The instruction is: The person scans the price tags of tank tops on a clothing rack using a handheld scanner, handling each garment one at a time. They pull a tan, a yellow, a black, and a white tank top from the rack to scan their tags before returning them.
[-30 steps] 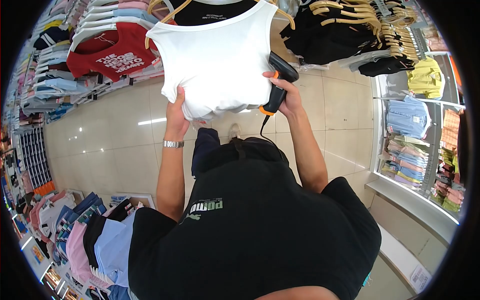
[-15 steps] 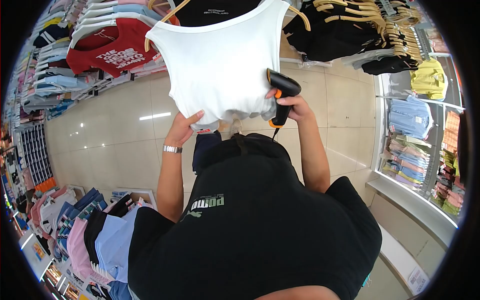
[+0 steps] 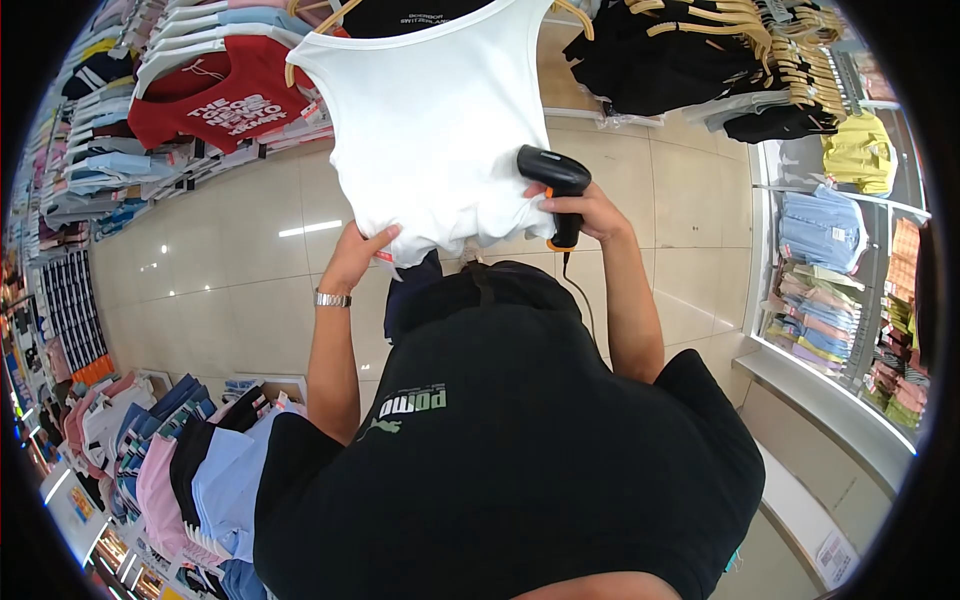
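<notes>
A white sleeveless top hangs from a wooden hanger in front of me. My left hand pinches its lower left hem, beside a small red-and-white tag. A metal-banded watch is on that wrist. In my right hand is a black barcode scanner with orange trim, its head up against the top's right side. Fingers of the same hand also touch the bunched hem. A thin cable runs down from the scanner's handle.
A red printed shirt hangs among other clothes at the upper left. Black garments hang on wooden hangers at the upper right. Folded clothes fill shelves on the right. More garments hang at the lower left. Tiled floor lies below.
The white top and both hands have shifted slightly left. The scanner's head has turned, and its handle now points more straight down. The hem has been drawn up a little on the left.
</notes>
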Demonstrator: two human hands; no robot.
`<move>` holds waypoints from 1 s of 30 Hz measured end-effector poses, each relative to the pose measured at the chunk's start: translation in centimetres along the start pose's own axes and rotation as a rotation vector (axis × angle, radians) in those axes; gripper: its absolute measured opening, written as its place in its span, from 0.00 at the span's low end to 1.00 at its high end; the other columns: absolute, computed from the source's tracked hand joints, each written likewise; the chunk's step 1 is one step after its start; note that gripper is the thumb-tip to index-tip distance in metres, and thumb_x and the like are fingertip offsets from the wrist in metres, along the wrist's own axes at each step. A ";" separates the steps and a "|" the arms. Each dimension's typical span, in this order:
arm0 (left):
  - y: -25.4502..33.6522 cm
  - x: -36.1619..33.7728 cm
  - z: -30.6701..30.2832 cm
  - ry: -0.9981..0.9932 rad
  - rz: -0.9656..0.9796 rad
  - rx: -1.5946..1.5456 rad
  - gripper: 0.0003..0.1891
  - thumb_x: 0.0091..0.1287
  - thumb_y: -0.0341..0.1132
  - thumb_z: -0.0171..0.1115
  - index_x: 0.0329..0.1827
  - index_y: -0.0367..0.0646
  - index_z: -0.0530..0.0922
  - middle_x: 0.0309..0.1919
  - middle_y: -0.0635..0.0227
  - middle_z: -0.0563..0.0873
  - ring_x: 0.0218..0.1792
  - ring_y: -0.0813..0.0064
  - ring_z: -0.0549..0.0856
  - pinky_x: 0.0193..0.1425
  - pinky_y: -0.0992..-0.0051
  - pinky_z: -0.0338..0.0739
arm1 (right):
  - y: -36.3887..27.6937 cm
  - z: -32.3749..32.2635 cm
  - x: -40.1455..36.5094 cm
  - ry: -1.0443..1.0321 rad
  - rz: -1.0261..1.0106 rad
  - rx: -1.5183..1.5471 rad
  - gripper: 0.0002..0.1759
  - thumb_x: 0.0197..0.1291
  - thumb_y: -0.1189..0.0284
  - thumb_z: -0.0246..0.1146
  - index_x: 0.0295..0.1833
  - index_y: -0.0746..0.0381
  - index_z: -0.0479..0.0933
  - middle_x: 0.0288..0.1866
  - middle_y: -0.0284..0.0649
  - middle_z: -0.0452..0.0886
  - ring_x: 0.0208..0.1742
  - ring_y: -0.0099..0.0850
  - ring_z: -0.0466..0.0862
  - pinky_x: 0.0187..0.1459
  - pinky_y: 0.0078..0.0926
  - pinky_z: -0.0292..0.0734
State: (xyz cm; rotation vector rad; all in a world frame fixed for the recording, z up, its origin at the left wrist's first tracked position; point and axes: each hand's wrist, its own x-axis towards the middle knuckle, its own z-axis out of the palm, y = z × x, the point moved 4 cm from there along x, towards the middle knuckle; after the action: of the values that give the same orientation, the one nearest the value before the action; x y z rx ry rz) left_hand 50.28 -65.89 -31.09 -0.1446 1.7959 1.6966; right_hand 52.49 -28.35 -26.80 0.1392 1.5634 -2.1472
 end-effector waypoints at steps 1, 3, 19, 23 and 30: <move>-0.3 0.2 -0.4 0.025 -0.003 -0.011 0.24 0.70 0.40 0.70 0.61 0.31 0.78 0.51 0.62 0.88 0.48 0.77 0.85 0.52 0.76 0.79 | 0.1 -0.3 0.1 0.043 -0.021 -0.004 0.25 0.53 0.80 0.71 0.59 0.67 0.78 0.51 0.41 0.85 0.49 0.27 0.81 0.51 0.26 0.76; -0.9 0.5 -0.9 0.083 0.016 -0.085 0.21 0.72 0.41 0.68 0.58 0.31 0.80 0.48 0.63 0.89 0.45 0.79 0.86 0.50 0.77 0.79 | 0.3 -1.1 0.3 0.128 -0.063 -0.014 0.23 0.51 0.81 0.72 0.55 0.66 0.79 0.47 0.37 0.84 0.46 0.25 0.80 0.49 0.25 0.75; 0.1 1.0 -0.9 0.114 0.085 -0.409 0.19 0.76 0.38 0.62 0.59 0.30 0.79 0.52 0.60 0.88 0.50 0.76 0.86 0.56 0.74 0.80 | -0.6 -2.0 -0.1 0.225 -0.096 0.039 0.18 0.50 0.82 0.73 0.48 0.61 0.79 0.44 0.33 0.80 0.46 0.25 0.80 0.49 0.26 0.75; -0.6 0.8 0.7 0.065 0.031 -0.543 0.21 0.75 0.36 0.63 0.64 0.30 0.75 0.57 0.59 0.85 0.54 0.74 0.85 0.61 0.72 0.80 | 0.8 -1.0 0.1 0.208 -0.124 0.096 0.24 0.48 0.83 0.75 0.52 0.62 0.79 0.48 0.34 0.81 0.50 0.27 0.80 0.51 0.29 0.76; -2.5 -0.2 1.7 -0.109 -0.018 -0.585 0.27 0.71 0.31 0.67 0.69 0.29 0.69 0.60 0.56 0.82 0.60 0.70 0.83 0.67 0.69 0.77 | 1.6 0.1 -0.4 0.193 -0.108 0.044 0.34 0.44 0.84 0.77 0.61 0.62 0.78 0.56 0.36 0.82 0.58 0.28 0.78 0.57 0.29 0.75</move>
State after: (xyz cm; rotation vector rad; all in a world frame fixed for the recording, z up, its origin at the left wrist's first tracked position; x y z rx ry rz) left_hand 52.35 -64.74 -32.97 -0.3078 1.1730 2.1273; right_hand 53.51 -28.67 -28.07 0.2910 1.6642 -2.3113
